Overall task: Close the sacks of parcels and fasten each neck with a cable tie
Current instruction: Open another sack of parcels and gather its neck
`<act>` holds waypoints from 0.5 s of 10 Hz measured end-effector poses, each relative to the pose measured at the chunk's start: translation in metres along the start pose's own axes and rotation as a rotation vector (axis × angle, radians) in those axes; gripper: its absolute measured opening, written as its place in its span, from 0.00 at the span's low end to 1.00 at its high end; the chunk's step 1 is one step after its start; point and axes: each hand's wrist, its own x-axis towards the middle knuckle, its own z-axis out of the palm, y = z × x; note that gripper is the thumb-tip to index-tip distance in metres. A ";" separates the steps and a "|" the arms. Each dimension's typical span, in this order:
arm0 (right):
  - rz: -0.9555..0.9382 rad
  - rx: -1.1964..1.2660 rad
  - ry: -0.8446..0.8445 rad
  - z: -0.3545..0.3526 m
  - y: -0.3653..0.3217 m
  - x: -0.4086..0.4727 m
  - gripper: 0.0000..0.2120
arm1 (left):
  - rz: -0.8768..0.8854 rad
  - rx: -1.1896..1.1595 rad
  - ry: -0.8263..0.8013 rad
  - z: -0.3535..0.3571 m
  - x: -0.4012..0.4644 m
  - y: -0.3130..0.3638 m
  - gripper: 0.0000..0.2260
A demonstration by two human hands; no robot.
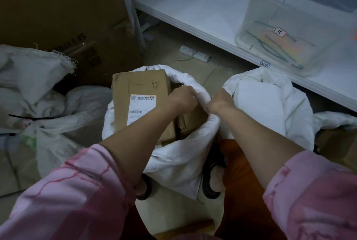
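A white open sack [173, 154] stands on the floor between the person's feet, holding a brown parcel [141, 100] with a printed label, while a tied sack [38, 116] with a black cable tie [32, 118] lies to its left. Left hand [183, 98] and right hand [220, 102] each have a closed grip on the rolled rim, almost touching. A clear bin [295, 27] on the white shelf [193, 8] seems to hold spare ties.

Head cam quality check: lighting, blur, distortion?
Head view: dim, flat light, no glare; the cardboard carton at top left sinks into shadow. Wide-angle bend curves the white shelf. Soft throughout: the label on the parcel is unreadable. Both hands, left hand and right hand, show on the sack rim.
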 end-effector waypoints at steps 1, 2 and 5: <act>0.136 0.383 -0.191 -0.003 0.016 0.023 0.05 | -0.095 0.228 0.041 0.003 -0.005 -0.023 0.17; 0.330 0.639 -0.346 0.000 0.043 0.019 0.13 | -0.162 0.291 0.100 0.003 -0.005 -0.037 0.21; 0.119 0.187 -0.260 -0.020 0.032 0.039 0.09 | -0.091 0.330 0.091 0.001 0.014 -0.020 0.21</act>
